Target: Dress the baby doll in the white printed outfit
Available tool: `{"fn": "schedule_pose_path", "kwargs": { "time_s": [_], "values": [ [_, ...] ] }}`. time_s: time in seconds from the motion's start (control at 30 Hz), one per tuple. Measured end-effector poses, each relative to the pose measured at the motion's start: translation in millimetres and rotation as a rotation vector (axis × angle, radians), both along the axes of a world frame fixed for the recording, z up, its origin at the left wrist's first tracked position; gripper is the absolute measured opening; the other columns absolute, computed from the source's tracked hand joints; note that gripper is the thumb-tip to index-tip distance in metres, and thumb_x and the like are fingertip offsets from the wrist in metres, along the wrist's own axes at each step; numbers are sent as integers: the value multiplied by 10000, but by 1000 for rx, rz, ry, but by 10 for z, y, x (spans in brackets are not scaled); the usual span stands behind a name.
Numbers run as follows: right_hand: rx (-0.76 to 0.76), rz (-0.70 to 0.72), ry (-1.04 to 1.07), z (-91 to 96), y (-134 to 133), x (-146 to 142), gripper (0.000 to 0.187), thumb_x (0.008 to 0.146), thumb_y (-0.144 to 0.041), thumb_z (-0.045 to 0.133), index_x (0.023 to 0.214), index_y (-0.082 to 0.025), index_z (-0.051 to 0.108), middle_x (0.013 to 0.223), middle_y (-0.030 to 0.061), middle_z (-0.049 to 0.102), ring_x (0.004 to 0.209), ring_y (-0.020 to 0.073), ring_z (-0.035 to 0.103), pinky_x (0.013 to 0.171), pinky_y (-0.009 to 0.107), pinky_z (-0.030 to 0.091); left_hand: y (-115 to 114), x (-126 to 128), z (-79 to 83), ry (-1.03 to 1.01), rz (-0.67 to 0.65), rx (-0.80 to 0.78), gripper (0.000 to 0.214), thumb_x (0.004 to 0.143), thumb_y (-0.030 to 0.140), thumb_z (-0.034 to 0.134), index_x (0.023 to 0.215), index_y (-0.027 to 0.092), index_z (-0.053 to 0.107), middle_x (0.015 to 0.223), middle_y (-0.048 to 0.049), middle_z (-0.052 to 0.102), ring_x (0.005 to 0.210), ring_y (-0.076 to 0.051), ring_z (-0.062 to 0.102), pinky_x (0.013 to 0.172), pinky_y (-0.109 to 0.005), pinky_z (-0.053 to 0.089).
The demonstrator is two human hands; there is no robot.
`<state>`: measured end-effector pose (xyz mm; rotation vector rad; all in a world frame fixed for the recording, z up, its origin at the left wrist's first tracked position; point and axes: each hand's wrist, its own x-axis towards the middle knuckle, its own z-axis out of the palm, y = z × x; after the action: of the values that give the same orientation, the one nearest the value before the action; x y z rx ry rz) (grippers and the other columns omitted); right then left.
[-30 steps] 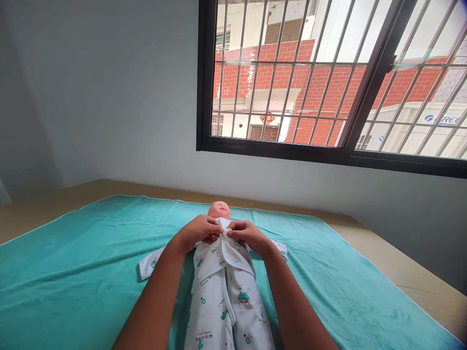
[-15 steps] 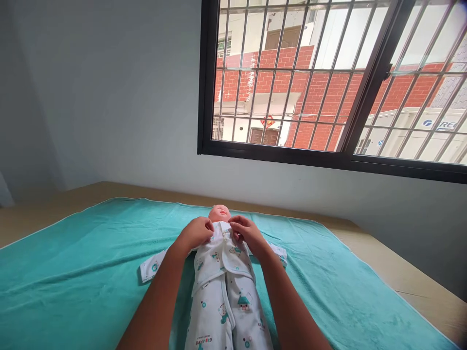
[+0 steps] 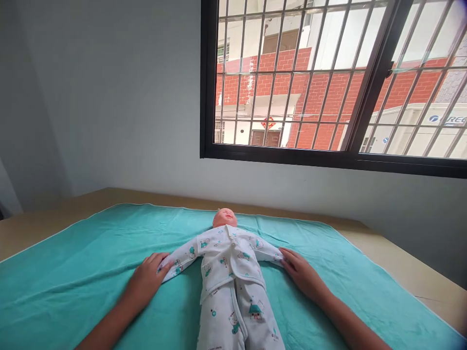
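Note:
A baby doll (image 3: 225,218) lies on its back, dressed in a white printed baby suit (image 3: 233,262) with both sleeves spread out sideways. My left hand (image 3: 149,277) is at the end of the left-side sleeve (image 3: 184,255), thumb on one side and fingers on the other. At the opposite cuff, my right hand (image 3: 301,272) has its fingertips around the end of the right-side sleeve (image 3: 268,251). The suit's front overlaps at the chest, with small ties near the neck. Its lower legs run out of view at the bottom.
A teal blanket (image 3: 109,243) lies under the doll, over a wooden surface (image 3: 394,253). Behind it rises a pale wall (image 3: 127,97) with a black-framed, barred window (image 3: 277,155) at the upper right.
Both hands have left the collar area and moved outward and down to the two sleeve ends. The sleeves and chest now show fully. The view has shifted slightly.

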<state>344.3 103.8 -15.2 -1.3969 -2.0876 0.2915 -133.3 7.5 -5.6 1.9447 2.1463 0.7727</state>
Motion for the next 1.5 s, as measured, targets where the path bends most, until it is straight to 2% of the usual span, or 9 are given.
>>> {"fn": "schedule_pose_path", "kwargs": {
  "time_s": [0.2, 0.3, 0.63, 0.93, 1.03, 1.13, 1.27, 1.37, 1.5],
  "values": [
    [-89, -366, -25, 131, -10, 117, 466, 899, -594, 341, 830, -221, 613, 916, 78, 684, 830, 254, 629, 744, 378, 462, -14, -116, 156, 52, 215, -131, 515, 921, 556, 253, 1008, 200, 614, 1015, -109, 695, 939, -296, 630, 712, -356, 432],
    [-212, -445, -83, 162, -14, 103, 485, 860, -667, 359, 809, -241, 584, 819, 51, 687, 736, 253, 621, 633, 352, 420, -11, -175, 150, 3, 240, -249, 561, 895, 644, 252, 1033, 223, 597, 903, -87, 710, 819, -288, 651, 620, -322, 403],
    [-48, -251, 213, 46, 93, 203, 415, 772, -518, 481, 1024, -212, 606, 730, -4, 601, 690, 192, 583, 681, 308, 456, -120, -61, 191, -9, -16, -184, 454, 889, 495, 374, 1187, 234, 596, 883, -36, 725, 813, -229, 659, 662, -267, 405],
    [10, -351, 176, 53, 147, 366, 358, 808, -476, 456, 986, -212, 618, 806, 25, 629, 700, 199, 590, 697, 334, 463, -71, -282, 169, 94, 251, -85, 411, 925, 468, 320, 1140, 270, 608, 876, -23, 732, 801, -242, 652, 592, -276, 379],
    [149, -364, 76, 128, 39, 240, 325, 852, -463, 447, 978, -219, 621, 959, 66, 629, 772, 215, 596, 691, 344, 457, -81, -196, 165, 157, 264, -15, 397, 927, 411, 332, 1147, 245, 618, 955, -52, 730, 824, -251, 654, 606, -292, 404],
    [280, -204, 117, 232, -237, -97, 287, 906, -459, 457, 976, -220, 600, 1032, 86, 603, 822, 212, 590, 711, 333, 463, -161, 84, 185, 143, 126, 252, 338, 929, 409, 396, 1043, 214, 648, 965, -65, 707, 843, -221, 643, 667, -282, 444],
    [31, 205, 220, 316, -725, -680, 250, 958, -443, 445, 895, -227, 554, 885, 34, 597, 768, 171, 551, 701, 286, 470, -377, 642, 201, -35, -285, 449, 242, 929, 426, 510, 972, 227, 640, 857, -27, 675, 760, -160, 624, 702, -247, 492],
    [-73, 253, 163, 333, -947, -923, 219, 924, -443, 533, 894, -228, 503, 875, 6, 584, 755, 153, 527, 677, 258, 454, -516, 977, 201, -72, -512, 471, 180, 908, 369, 575, 1008, 226, 617, 915, -37, 664, 818, -159, 628, 720, -242, 511],
    [17, 257, 57, 316, -980, -967, 242, 984, -383, 428, 808, -220, 460, 819, -1, 558, 687, 134, 502, 640, 251, 411, -538, 1146, 199, -131, -499, 440, 143, 933, 324, 538, 1016, 228, 603, 914, -44, 641, 792, -155, 613, 691, -245, 512]
  ]
}}
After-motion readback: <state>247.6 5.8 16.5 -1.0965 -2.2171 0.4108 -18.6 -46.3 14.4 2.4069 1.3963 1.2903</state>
